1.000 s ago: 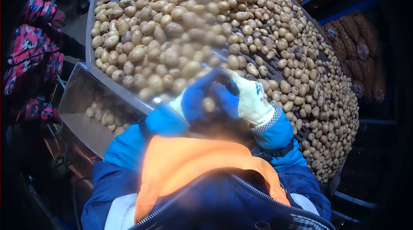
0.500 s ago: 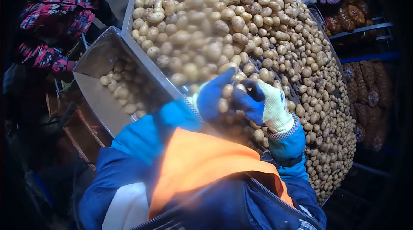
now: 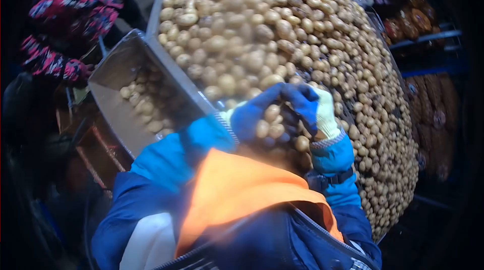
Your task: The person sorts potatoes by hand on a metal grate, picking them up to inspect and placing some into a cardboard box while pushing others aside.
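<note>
Grip, left hand (image 3: 252,113): blue-coated knit glove, fingers curled round small potatoes (image 3: 268,121) cupped against the palm; we read it as grasping them. Grip, right hand (image 3: 312,111): same glove, pale knit back and blue palm, fingers bent in toward the left hand and touching the same cluster; whether it clamps a tuber of its own we cannot tell.

Held potatoes: at the near edge of the sorting belt (image 3: 174,75), between the two gloves, just above the orange vest (image 3: 237,189).

Risks, as we judge them: the cupped tubers are round and smooth-skinned, so a loose finger could let one roll back into the heap or off the near edge. The dense, moving mass beside the gloves could knock the handful. The blur over the middle of the belt suggests motion, which makes a mistaken pick likely.

Potato heap (image 3: 302,38): yellow-tan, oval to round, matte skins with some dark blemishes, packed touching across the whole belt.

Side chute (image 3: 108,78): dull sheet metal, sloped, at the belt's left edge, holding a few more potatoes.

Beyond: a co-worker's patterned red sleeve (image 3: 70,22) at far left; netted sacks (image 3: 433,98) at right, dim.
</note>
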### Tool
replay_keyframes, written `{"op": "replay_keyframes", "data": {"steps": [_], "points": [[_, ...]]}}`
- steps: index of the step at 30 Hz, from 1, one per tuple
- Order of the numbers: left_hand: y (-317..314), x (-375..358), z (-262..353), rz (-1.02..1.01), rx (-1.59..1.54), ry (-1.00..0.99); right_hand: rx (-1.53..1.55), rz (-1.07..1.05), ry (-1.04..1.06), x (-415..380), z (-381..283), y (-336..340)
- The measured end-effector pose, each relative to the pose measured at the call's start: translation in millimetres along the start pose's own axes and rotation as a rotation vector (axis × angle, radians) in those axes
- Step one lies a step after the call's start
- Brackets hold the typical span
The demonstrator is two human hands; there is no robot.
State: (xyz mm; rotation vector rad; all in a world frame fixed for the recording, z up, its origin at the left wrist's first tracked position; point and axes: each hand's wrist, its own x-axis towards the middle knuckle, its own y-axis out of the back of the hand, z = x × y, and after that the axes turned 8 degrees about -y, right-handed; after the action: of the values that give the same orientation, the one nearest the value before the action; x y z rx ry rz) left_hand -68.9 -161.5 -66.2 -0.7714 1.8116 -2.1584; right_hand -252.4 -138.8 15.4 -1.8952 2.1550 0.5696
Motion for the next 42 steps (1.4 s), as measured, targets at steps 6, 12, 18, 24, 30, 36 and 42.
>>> {"op": "replay_keyframes", "data": {"steps": [6, 12, 18, 24, 30, 36, 42], "points": [[46, -10, -12, -0.097, -0.106, -0.137, -0.309, 0.074, 0.269, -4, -12, -11], [-49, -14, 26, 0.469, 0.015, 0.064, 0.192, 0.061, 0.193, -10, -18, -18], [-83, -35, 31, 0.795, 0.228, -0.164, -0.021, 0.141, 0.339, -13, -39, 4], [-74, -104, 71, 0.464, -0.173, -0.487, 0.056, 0.174, 0.206, 1, 12, 24], [-104, -191, 114, 0.661, -0.186, -1.108, 0.016, 0.198, 0.134, 1, 26, 27], [-109, -313, 264, 0.901, 0.242, -1.545, 0.056, 0.260, 0.160, 1, 23, 19], [-74, -389, 366, 1.465, 0.827, -1.382, -0.065, 0.376, 0.206, -7, 25, 35]]}}
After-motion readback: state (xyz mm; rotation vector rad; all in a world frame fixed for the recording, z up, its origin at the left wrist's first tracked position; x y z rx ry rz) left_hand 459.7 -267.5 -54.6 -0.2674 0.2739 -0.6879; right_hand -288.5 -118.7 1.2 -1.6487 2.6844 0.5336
